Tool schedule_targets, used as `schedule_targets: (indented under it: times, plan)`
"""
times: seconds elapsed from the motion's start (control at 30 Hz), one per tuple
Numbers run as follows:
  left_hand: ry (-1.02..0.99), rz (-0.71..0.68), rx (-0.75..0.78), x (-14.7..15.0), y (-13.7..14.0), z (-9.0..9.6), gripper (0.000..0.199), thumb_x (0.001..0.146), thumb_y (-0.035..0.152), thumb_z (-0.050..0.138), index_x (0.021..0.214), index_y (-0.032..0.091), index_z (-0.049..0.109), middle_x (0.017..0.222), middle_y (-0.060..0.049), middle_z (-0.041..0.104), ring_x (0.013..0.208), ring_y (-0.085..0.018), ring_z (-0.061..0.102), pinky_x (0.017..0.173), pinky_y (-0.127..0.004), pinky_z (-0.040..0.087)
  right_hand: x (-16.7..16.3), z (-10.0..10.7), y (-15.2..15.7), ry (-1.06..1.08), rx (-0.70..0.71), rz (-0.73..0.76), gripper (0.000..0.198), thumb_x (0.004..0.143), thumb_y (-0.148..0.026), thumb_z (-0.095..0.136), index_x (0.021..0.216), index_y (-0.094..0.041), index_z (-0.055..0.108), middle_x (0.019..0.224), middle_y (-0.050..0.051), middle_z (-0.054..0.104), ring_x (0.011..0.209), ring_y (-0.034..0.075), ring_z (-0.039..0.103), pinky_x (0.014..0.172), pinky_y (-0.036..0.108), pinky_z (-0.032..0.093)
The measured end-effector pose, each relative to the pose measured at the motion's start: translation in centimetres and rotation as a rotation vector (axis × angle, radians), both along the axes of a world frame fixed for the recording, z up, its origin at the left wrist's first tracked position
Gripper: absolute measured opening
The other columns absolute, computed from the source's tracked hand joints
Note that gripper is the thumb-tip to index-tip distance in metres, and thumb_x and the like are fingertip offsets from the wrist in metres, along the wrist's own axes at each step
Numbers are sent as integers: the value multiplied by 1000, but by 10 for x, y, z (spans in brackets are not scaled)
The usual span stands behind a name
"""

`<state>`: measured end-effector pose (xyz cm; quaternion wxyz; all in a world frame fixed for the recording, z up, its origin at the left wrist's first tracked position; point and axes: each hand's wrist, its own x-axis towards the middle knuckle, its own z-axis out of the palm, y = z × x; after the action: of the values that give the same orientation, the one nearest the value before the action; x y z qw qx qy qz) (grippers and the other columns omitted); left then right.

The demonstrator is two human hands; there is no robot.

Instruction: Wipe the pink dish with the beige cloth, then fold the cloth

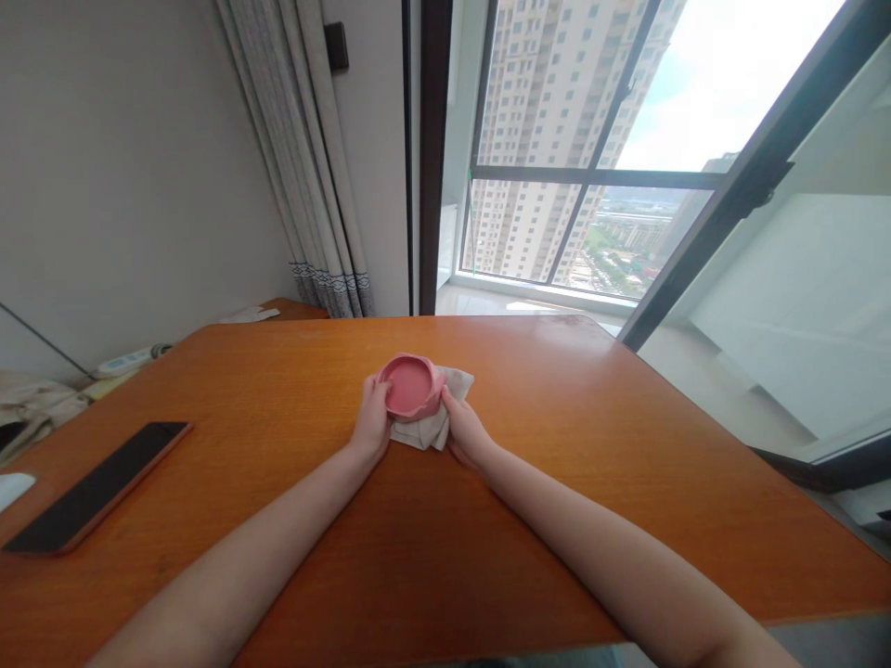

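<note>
A small pink bowl [409,384] with a wavy rim is held between my two hands over the middle of the table, its opening tipped toward me. My left hand [372,419] grips its left side, the thumb hooked over the rim. On the right, my right hand [465,425] is closed on a light grey cloth [423,432] and presses it against the bowl's side. The cloth hangs below and behind the bowl. The fingers under the cloth are hidden.
The brown wooden table [313,557] spans the view. A dark phone-like slab [97,487] lies at its left, near a white object [14,489] at the edge. A power strip [125,361] sits beyond the left edge. Behind are a curtain [306,167] and a window [557,176].
</note>
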<state>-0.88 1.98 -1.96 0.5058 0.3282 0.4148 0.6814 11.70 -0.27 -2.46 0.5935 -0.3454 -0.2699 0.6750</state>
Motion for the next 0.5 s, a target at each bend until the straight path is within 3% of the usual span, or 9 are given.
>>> schedule_targets:
  times: [0.13, 0.3, 0.4, 0.5]
  plan:
    - [25, -18, -125, 3, -2, -4, 20, 72, 28, 60, 87, 18, 50, 81, 1, 55, 77, -13, 54, 78, -29, 44, 6, -3, 7, -35, 29, -101, 31, 77, -41, 61, 101, -20, 62, 109, 5, 68, 108, 22, 60, 93, 36, 49]
    - [-49, 32, 31, 1, 1, -7, 30, 76, 35, 58, 101, 19, 56, 108, -4, 60, 102, -17, 55, 93, -31, 41, 7, -1, 8, -106, 10, 32, 30, 76, -41, 61, 96, -19, 64, 103, 6, 70, 104, 23, 63, 89, 35, 51]
    - [-149, 74, 27, -1, 2, -3, 30, 78, 37, 55, 102, 19, 59, 107, -4, 63, 105, -18, 56, 94, -32, 42, 19, 2, 12, -379, 18, 58, 26, 77, -41, 59, 88, -18, 65, 94, 7, 72, 96, 25, 65, 86, 38, 51]
    - [-192, 67, 15, -2, 1, 1, 30, 79, 37, 55, 103, 19, 59, 108, -5, 63, 107, -19, 56, 94, -33, 43, 37, 6, 18, -848, 123, 19, 27, 75, -43, 60, 85, -18, 65, 89, 8, 71, 93, 28, 64, 87, 43, 47]
